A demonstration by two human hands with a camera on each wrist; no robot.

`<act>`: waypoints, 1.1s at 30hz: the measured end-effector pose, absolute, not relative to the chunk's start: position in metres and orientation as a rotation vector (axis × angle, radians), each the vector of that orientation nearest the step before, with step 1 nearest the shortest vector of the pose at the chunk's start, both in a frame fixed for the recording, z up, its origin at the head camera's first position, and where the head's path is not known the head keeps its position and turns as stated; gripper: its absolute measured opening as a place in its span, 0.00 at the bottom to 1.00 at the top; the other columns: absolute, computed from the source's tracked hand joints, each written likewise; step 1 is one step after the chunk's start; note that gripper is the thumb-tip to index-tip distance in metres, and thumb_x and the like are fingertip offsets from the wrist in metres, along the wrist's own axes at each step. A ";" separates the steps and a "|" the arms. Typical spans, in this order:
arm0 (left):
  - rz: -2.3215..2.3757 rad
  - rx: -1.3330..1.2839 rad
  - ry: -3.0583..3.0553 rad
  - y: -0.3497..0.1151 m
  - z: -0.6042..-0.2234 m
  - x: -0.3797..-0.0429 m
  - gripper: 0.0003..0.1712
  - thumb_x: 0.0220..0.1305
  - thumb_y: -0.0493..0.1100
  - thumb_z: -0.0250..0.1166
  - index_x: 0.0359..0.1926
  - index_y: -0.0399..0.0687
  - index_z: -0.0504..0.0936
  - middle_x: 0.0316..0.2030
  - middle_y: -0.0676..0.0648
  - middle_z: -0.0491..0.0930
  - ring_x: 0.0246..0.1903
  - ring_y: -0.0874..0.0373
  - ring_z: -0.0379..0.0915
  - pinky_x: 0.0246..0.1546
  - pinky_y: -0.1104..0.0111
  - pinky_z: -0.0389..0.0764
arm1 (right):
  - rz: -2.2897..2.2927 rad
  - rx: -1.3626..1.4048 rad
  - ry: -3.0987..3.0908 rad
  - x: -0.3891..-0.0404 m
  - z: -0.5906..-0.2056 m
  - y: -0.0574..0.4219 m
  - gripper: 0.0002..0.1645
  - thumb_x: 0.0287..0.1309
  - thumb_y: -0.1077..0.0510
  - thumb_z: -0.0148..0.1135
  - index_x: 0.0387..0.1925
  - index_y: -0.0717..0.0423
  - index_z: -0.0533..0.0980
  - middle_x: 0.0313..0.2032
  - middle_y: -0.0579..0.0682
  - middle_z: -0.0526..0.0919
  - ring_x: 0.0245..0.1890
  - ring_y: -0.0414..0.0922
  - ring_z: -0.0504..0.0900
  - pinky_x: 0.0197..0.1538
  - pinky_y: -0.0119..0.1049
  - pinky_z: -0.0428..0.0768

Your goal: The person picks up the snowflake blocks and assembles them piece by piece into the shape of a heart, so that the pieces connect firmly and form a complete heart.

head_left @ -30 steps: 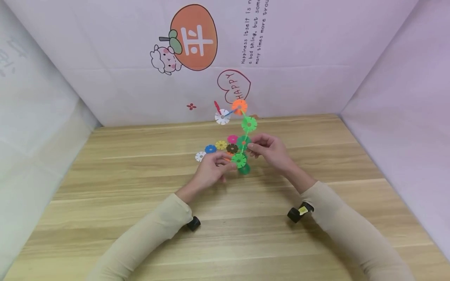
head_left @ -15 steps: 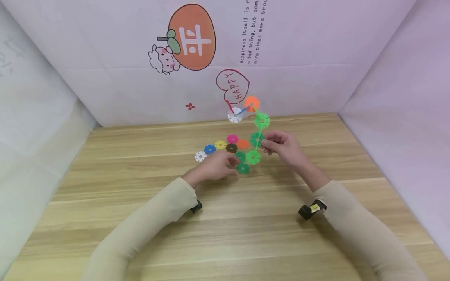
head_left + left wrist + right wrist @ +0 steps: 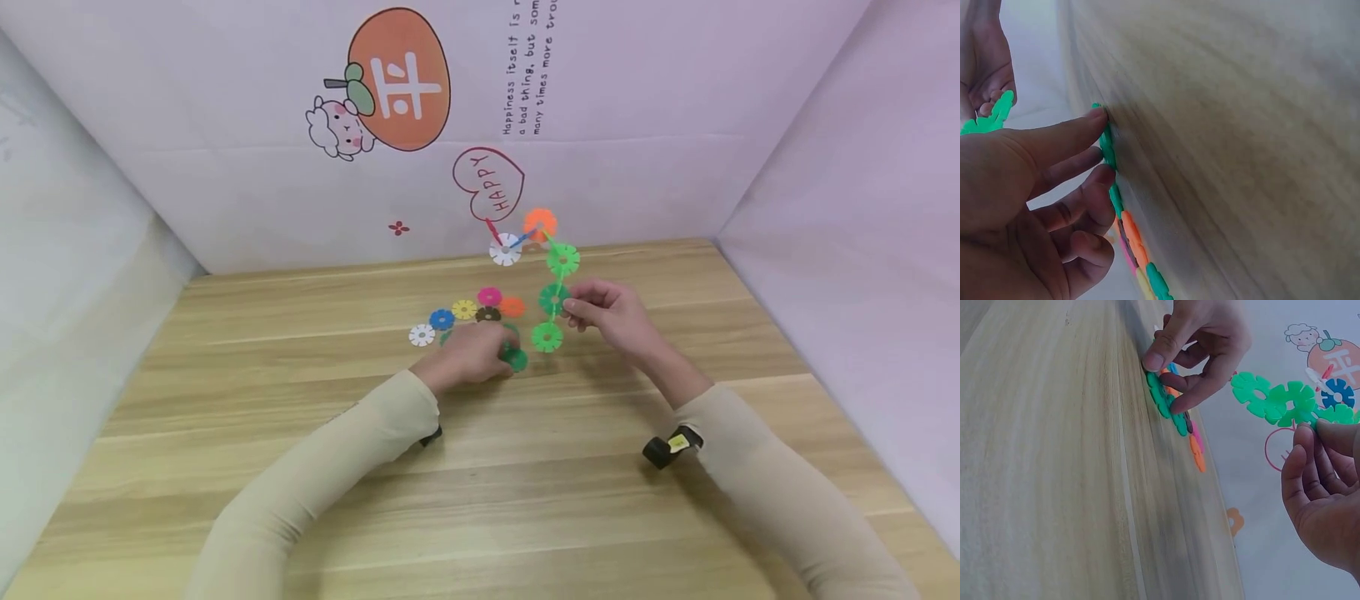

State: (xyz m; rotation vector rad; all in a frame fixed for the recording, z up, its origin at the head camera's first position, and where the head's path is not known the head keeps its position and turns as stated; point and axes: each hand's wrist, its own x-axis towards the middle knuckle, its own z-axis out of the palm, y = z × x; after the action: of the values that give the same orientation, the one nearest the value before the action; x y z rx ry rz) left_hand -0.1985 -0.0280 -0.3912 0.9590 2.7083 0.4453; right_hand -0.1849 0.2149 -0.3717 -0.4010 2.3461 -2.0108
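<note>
My right hand [image 3: 618, 317] pinches a dark green disc [image 3: 551, 298] in a chain of slotted snowflake discs held above the table. Light green discs sit above and below it in the chain. Farther up come an orange disc [image 3: 540, 223], a blue one seen edge-on, a white disc [image 3: 506, 249] and a red one at the end. Low over the table, my left hand [image 3: 480, 354] has its thumb and fingers at the edges of a loose dark green disc [image 3: 517, 361]. In the right wrist view, that green disc [image 3: 1157, 395] lies flat between thumb and fingers.
More loose discs lie behind the left hand: white [image 3: 422, 335], blue [image 3: 442, 319], yellow [image 3: 464, 309], pink [image 3: 490, 297], brown [image 3: 488, 314] and orange [image 3: 513, 307]. The left hand partly covers others. A printed white cloth [image 3: 637, 183] stands behind the wooden table [image 3: 480, 517].
My left hand has left the lowest light green disc of the chain and gone down to the loose dark green disc. My right hand has carried the chain rightward.
</note>
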 end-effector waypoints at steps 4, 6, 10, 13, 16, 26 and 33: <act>0.452 0.950 2.689 -0.029 -0.390 -0.201 0.25 0.61 0.48 0.74 0.58 0.50 0.82 0.46 0.53 0.83 0.41 0.61 0.76 0.46 0.63 0.78 | -2.015 -0.397 2.348 -0.186 -0.372 0.215 0.11 0.67 0.68 0.61 0.45 0.75 0.76 0.30 0.49 0.85 0.29 0.43 0.81 0.33 0.31 0.81; 0.452 0.948 2.675 -0.029 -0.390 -0.202 0.26 0.62 0.48 0.74 0.60 0.51 0.82 0.47 0.53 0.83 0.42 0.60 0.76 0.47 0.63 0.78 | -2.014 -0.397 2.349 -0.187 -0.373 0.215 0.10 0.67 0.68 0.61 0.45 0.75 0.76 0.30 0.49 0.85 0.29 0.43 0.81 0.33 0.31 0.81; 0.467 0.936 2.651 -0.031 -0.390 -0.204 0.24 0.62 0.48 0.73 0.58 0.51 0.82 0.43 0.53 0.82 0.40 0.59 0.75 0.44 0.64 0.77 | -2.005 -0.407 2.353 -0.188 -0.374 0.214 0.10 0.67 0.68 0.62 0.45 0.75 0.76 0.30 0.51 0.85 0.28 0.42 0.81 0.33 0.31 0.81; 0.495 0.922 2.654 -0.033 -0.391 -0.205 0.23 0.60 0.48 0.75 0.56 0.50 0.83 0.40 0.53 0.81 0.39 0.58 0.73 0.42 0.65 0.76 | -2.005 -0.408 2.348 -0.188 -0.375 0.212 0.10 0.67 0.68 0.62 0.44 0.75 0.76 0.30 0.53 0.85 0.28 0.42 0.81 0.33 0.32 0.81; 0.535 0.918 2.667 -0.036 -0.393 -0.204 0.23 0.58 0.46 0.76 0.53 0.51 0.82 0.38 0.52 0.79 0.39 0.58 0.72 0.41 0.65 0.76 | -2.021 -0.403 2.334 -0.188 -0.375 0.211 0.09 0.66 0.68 0.62 0.43 0.73 0.77 0.31 0.54 0.85 0.28 0.42 0.81 0.33 0.32 0.81; 0.929 0.779 2.652 -0.056 -0.398 -0.193 0.13 0.62 0.39 0.72 0.48 0.49 0.85 0.36 0.53 0.81 0.37 0.59 0.76 0.37 0.66 0.79 | -2.023 -0.384 2.328 -0.188 -0.373 0.206 0.11 0.68 0.67 0.61 0.45 0.75 0.75 0.30 0.49 0.85 0.29 0.42 0.82 0.34 0.32 0.81; 1.219 0.701 2.770 -0.062 -0.396 -0.171 0.05 0.61 0.45 0.74 0.33 0.53 0.84 0.30 0.57 0.80 0.29 0.60 0.74 0.30 0.66 0.77 | -2.097 -0.334 2.294 -0.189 -0.373 0.197 0.14 0.68 0.64 0.63 0.46 0.74 0.75 0.33 0.54 0.86 0.30 0.41 0.82 0.37 0.32 0.83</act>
State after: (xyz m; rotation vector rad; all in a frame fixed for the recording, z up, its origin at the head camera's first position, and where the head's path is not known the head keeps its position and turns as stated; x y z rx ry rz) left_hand -0.1710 -0.0617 -0.3962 0.7014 2.7698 1.2186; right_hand -0.1891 0.1970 -0.3729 -0.3343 2.2935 -2.0974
